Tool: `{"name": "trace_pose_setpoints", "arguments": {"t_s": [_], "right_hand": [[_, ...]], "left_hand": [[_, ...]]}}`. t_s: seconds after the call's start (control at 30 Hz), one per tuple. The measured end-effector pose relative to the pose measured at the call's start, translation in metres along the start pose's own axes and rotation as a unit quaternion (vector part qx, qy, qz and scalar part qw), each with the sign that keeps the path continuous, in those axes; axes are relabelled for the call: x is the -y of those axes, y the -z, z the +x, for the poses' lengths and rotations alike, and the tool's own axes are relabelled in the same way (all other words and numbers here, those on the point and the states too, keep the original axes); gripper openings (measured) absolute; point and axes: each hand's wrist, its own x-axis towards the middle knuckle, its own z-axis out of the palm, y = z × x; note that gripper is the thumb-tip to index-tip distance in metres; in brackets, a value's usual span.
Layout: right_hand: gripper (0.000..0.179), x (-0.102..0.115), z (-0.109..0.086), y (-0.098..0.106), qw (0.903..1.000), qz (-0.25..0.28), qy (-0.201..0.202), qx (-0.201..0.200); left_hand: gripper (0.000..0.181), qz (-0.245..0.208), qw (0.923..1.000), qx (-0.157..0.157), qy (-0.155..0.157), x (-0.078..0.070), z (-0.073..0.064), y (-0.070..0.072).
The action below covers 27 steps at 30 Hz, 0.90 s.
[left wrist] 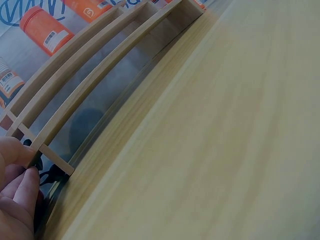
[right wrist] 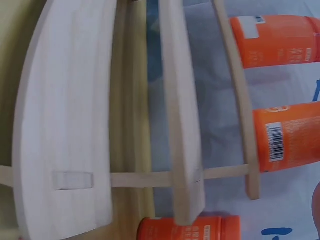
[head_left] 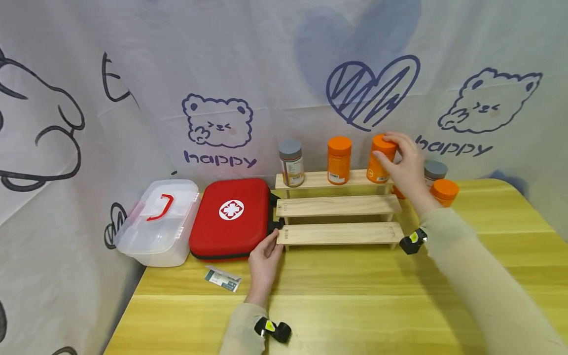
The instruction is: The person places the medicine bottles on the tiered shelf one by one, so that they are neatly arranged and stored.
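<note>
A three-tier wooden rack (head_left: 339, 234) stands on the table. On its top tier are a grey-lidded bottle (head_left: 293, 170), an orange bottle (head_left: 339, 162) and a second orange bottle (head_left: 377, 166) at the right end. My right hand (head_left: 409, 170) grips that right-end bottle near its lid, thumb on one side and fingers on the other. In the right wrist view its barcoded lower part (right wrist: 287, 140) sits at the top board. My left hand (head_left: 265, 259) pinches the left end of the lowest board, as the left wrist view shows up close.
A red first-aid case (head_left: 232, 222) lies against the rack's left side, beside a clear plastic box (head_left: 155, 224) with a red handle. A small card (head_left: 223, 278) lies in front. Behind my right forearm stand another grey-lidded bottle (head_left: 435, 170) and an orange one (head_left: 444, 191).
</note>
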Motion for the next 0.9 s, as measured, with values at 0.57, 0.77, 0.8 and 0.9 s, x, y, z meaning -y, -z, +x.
{"name": "trace_pose_setpoints", "arguments": {"t_s": [0.57, 0.77, 0.8, 0.9], "right_hand": [[0.038, -0.008, -0.005, -0.011, 0.9978, 0.045, -0.01, -0.047], [0.039, -0.009, -0.005, -0.01, 0.9982, 0.041, -0.014, -0.041], [0.039, -0.009, -0.005, -0.01, 0.9986, 0.037, -0.014, -0.036], [0.04, -0.005, -0.004, -0.005, 0.9995, 0.025, -0.017, -0.012]], "left_hand": [[0.038, 0.004, 0.9998, 0.017, 0.008, -0.036, -0.01, 0.001], [0.038, 0.002, 0.9998, 0.016, 0.007, -0.034, -0.01, 0.0], [0.038, 0.002, 0.9999, 0.016, 0.006, -0.034, -0.01, 0.0], [0.037, 0.002, 0.9999, 0.013, 0.004, -0.035, -0.011, 0.0]]}}
